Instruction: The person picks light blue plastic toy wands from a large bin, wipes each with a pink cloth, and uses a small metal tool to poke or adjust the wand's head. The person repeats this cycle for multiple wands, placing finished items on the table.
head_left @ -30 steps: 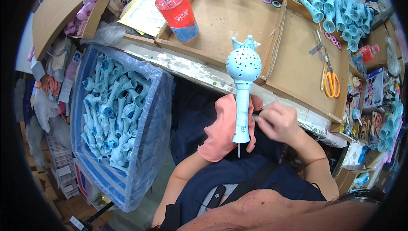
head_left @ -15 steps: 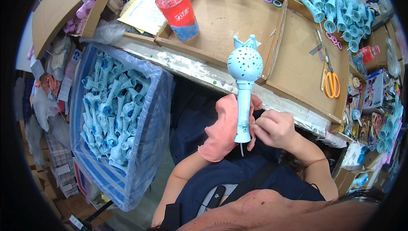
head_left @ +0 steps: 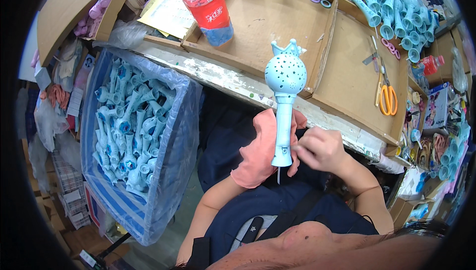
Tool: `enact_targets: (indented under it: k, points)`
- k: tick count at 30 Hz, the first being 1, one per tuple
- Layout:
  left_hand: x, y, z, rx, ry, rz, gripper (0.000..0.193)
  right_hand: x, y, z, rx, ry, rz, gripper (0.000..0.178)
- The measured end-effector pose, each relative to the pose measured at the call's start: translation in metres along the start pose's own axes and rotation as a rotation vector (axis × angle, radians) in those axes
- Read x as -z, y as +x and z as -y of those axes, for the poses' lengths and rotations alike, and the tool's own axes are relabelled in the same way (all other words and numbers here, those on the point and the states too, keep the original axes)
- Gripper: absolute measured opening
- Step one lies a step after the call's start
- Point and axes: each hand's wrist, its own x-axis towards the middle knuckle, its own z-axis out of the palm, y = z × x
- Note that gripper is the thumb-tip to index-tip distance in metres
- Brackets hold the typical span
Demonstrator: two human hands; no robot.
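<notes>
Very little had shifted in the last second, though the small move told me something. The right hand (head_left: 323,148), farther from the light-blue wand (head_left: 284,108) at first, had closed in on its lower handle, and by this moment the wand's base had tipped slightly back to the left. I took it that the work was centred on that lower end, near the small slot, with the pierced ball (head_left: 286,74) left alone.

The right hand was curled narrow, fingertips drawn together just beside the handle — whether it touched, or pinched anything, I couldn't tell. The left hand (head_left: 267,143) lay under salmon-pink cloth (head_left: 255,163) behind the wand; its fingers were hidden, so I couldn't judge its grip.

The wand stood nearly upright in front of the person's lap, crown (head_left: 286,50) uppermost over the tray edge, a thin white piece (head_left: 278,176) poking out below. To the left, a plastic-lined bin (head_left: 171,180) held a heap of blue pieces (head_left: 130,121); orange-handled scissors (head_left: 389,100) lay in the right-hand tray (head_left: 339,79).
</notes>
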Motion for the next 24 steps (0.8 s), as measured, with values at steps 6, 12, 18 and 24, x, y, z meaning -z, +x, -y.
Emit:
enact_targets:
  k: [6, 12, 18, 24]
  points:
    - [0.008, 0.003, -0.001, 0.208, -0.456, 0.034, 0.025, 0.015, 0.004, -0.008, -0.055, -0.075, -0.057, 0.013]
    - [0.008, 0.003, 0.007, 0.086, -0.198, 0.015, 0.024, 0.020, 0.003, -0.005, -0.023, -0.073, 0.025, 0.013]
    - [0.008, -0.001, 0.005, 0.070, -0.197, 0.058, 0.030, 0.017, 0.004, -0.004, -0.009, -0.099, 0.013, 0.015]
    - [0.007, 0.000, 0.005, 0.026, -0.125, 0.050, 0.032, 0.016, 0.001, -0.004, 0.010, -0.102, 0.031, 0.016]
